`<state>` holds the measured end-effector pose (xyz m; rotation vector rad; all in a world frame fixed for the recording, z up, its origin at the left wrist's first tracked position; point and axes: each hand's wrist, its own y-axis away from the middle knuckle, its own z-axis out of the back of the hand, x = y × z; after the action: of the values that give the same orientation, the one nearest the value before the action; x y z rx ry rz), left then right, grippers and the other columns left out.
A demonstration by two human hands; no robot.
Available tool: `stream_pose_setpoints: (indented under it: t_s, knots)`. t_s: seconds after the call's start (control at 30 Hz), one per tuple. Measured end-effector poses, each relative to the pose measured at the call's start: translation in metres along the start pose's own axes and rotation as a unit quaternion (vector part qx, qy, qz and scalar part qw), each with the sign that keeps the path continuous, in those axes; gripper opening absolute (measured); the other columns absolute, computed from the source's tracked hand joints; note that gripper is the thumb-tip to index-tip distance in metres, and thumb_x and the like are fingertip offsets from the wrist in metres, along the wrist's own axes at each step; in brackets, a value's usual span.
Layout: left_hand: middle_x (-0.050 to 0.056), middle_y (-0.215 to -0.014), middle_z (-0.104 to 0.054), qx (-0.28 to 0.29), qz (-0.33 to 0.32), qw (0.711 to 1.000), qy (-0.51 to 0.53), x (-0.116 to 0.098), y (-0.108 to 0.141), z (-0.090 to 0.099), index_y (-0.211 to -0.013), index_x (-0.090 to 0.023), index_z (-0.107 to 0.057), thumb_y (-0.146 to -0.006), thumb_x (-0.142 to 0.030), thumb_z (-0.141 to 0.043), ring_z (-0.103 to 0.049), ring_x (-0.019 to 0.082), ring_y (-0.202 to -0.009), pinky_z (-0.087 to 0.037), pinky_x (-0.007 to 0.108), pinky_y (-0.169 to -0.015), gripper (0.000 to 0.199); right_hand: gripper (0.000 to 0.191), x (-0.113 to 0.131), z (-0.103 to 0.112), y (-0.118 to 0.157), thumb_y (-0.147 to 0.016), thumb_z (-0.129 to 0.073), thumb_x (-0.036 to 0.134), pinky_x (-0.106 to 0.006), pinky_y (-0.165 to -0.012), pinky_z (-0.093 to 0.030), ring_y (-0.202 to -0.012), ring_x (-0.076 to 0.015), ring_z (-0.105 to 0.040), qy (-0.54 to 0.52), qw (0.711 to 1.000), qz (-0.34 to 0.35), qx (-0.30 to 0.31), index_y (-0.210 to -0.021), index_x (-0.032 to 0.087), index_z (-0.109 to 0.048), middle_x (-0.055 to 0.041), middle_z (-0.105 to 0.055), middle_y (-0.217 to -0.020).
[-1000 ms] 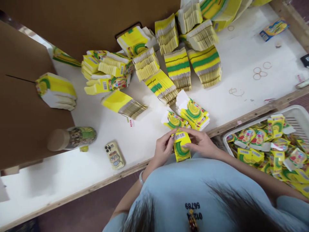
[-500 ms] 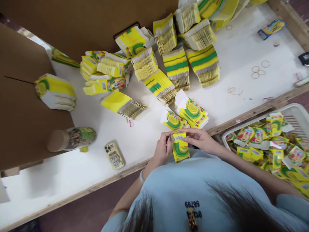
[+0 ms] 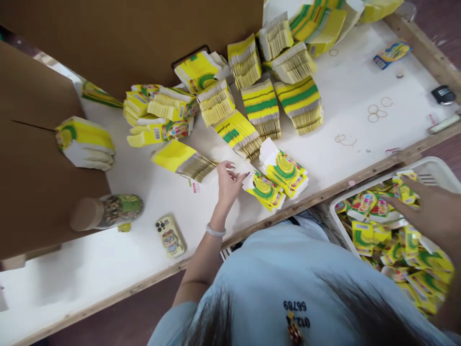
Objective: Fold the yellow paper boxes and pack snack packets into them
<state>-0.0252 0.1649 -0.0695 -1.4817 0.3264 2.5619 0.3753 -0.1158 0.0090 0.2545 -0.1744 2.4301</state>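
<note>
My left hand [image 3: 229, 185] is over the white table, fingers apart, between a fanned stack of flat yellow cartons [image 3: 183, 161] and a small pile of printed cartons [image 3: 264, 190]. Its fingertips are near that pile's white flaps, and nothing shows in its grasp. Beside the pile lies another stack of printed cartons [image 3: 286, 173]. Over at the right, my right hand [image 3: 421, 206] is blurred above the white basket [image 3: 336, 221] of small yellow boxes [image 3: 363, 235]. Its fingers are spread, with no box visibly gripped.
More banded carton stacks [image 3: 261, 108] stand along the back by the brown cardboard [image 3: 144, 38]. A jar [image 3: 122, 210] and a phone [image 3: 170, 236] are at the left. Rubber bands [image 3: 377, 113], a blue box [image 3: 392, 54] and a black object [image 3: 443, 94] lie at the right.
Both hands have parted from the yellow box they held at my chest. My left hand moved up to the carton piles; my right hand moved right, over the basket. The box is no longer between them.
</note>
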Motion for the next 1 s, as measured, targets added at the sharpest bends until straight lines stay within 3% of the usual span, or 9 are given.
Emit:
stream_pose_setpoints:
  t_s: [0.07,0.2,0.3,0.43,0.53,0.67,0.8,0.9,1.0]
  knots:
    - [0.0,-0.1,-0.058,-0.01,0.006,1.0,0.026,-0.003,0.003,0.003,-0.124,-0.02,-0.054,-0.072,-0.023,-0.085,-0.051,0.006,-0.062,-0.045,0.022,-0.062,0.061,0.067,0.07,-0.011,0.007,-0.095,-0.047,0.07,-0.054,-0.07,-0.054,-0.092,-0.0394,-0.076,0.015,0.992,0.122,0.036,-0.13,0.019,-0.072,-0.0259,-0.078,-0.106]
    - [-0.003,-0.085,-0.057,0.026,-0.012,0.999,0.037,-0.011,0.012,0.018,-0.12,-0.019,-0.063,-0.086,-0.028,-0.073,-0.051,0.008,-0.06,-0.044,0.022,-0.06,0.036,0.036,0.213,-0.049,0.017,-0.103,-0.051,0.04,-0.047,-0.1,-0.057,-0.108,-0.029,-0.073,-0.226,0.921,0.318,-0.009,-0.127,0.02,-0.069,-0.0134,-0.079,-0.114]
    - [0.002,-0.095,-0.062,-0.027,-0.056,0.998,-0.016,-0.012,0.017,0.024,-0.125,-0.021,-0.065,-0.088,-0.035,-0.074,-0.058,0.013,-0.075,-0.047,0.025,-0.069,0.04,0.03,0.261,-0.079,0.022,-0.101,-0.056,0.034,-0.055,-0.118,-0.045,-0.131,-0.0327,-0.062,-0.277,0.892,0.357,-0.029,-0.123,0.02,-0.07,-0.0124,-0.076,-0.123]
    - [0.008,-0.105,-0.066,0.004,-0.023,0.996,-0.085,-0.004,0.01,0.01,-0.124,-0.018,-0.064,-0.076,-0.04,-0.087,-0.061,0.019,-0.089,-0.049,0.031,-0.08,0.058,0.027,0.261,-0.1,0.03,-0.101,-0.057,0.03,-0.061,-0.124,-0.035,-0.143,-0.034,-0.053,-0.308,0.889,0.337,-0.017,-0.123,0.022,-0.07,-0.011,-0.073,-0.131]
    - [0.005,-0.086,-0.064,0.091,0.007,0.988,-0.124,0.001,-0.002,-0.004,-0.099,-0.015,-0.068,-0.076,-0.04,-0.087,-0.059,0.019,-0.081,-0.047,0.032,-0.078,0.039,0.025,0.247,-0.102,0.039,-0.1,-0.057,0.026,-0.061,-0.125,-0.035,-0.141,-0.0325,-0.055,-0.318,0.888,0.33,-0.026,-0.121,0.023,-0.07,-0.0092,-0.076,-0.125]
    - [0.003,-0.08,-0.06,0.11,-0.037,0.984,-0.134,0.004,-0.012,-0.009,-0.077,-0.016,-0.064,-0.078,-0.034,-0.084,-0.058,0.018,-0.081,-0.046,0.029,-0.075,0.028,0.026,0.234,-0.106,0.056,-0.099,-0.055,0.022,-0.062,-0.125,-0.035,-0.139,-0.0305,-0.056,-0.321,0.895,0.308,-0.03,-0.12,0.024,-0.071,-0.0084,-0.076,-0.124]
    - [0.003,-0.077,-0.064,0.157,-0.036,0.979,-0.125,0.005,-0.017,0.001,-0.089,-0.017,-0.068,-0.093,-0.04,-0.065,-0.059,0.018,-0.072,-0.048,0.028,-0.068,0.024,0.026,0.228,-0.114,0.067,-0.099,-0.054,0.022,-0.062,-0.124,-0.038,-0.138,-0.0278,-0.058,-0.313,0.905,0.288,-0.011,-0.116,0.025,-0.073,-0.0081,-0.076,-0.124]
    - [0.011,-0.106,-0.072,0.137,-0.154,0.96,-0.191,-0.001,-0.022,0.012,-0.114,-0.017,-0.072,-0.101,-0.038,-0.049,-0.066,0.024,-0.101,-0.051,0.036,-0.093,0.033,0.025,0.227,-0.114,0.071,-0.099,-0.054,0.023,-0.061,-0.125,-0.038,-0.138,-0.0265,-0.058,-0.3,0.916,0.265,-0.023,-0.116,0.026,-0.073,-0.0079,-0.077,-0.122]
    - [0.018,-0.136,-0.063,0.076,-0.234,0.94,-0.237,-0.01,-0.024,0.022,-0.136,-0.016,-0.064,-0.104,-0.037,-0.042,-0.061,0.027,-0.123,-0.046,0.041,-0.108,0.044,0.026,0.227,-0.108,0.077,-0.098,-0.055,0.022,-0.058,-0.124,-0.041,-0.139,-0.0268,-0.057,-0.293,0.926,0.233,-0.056,-0.119,0.024,-0.072,-0.009,-0.077,-0.122]
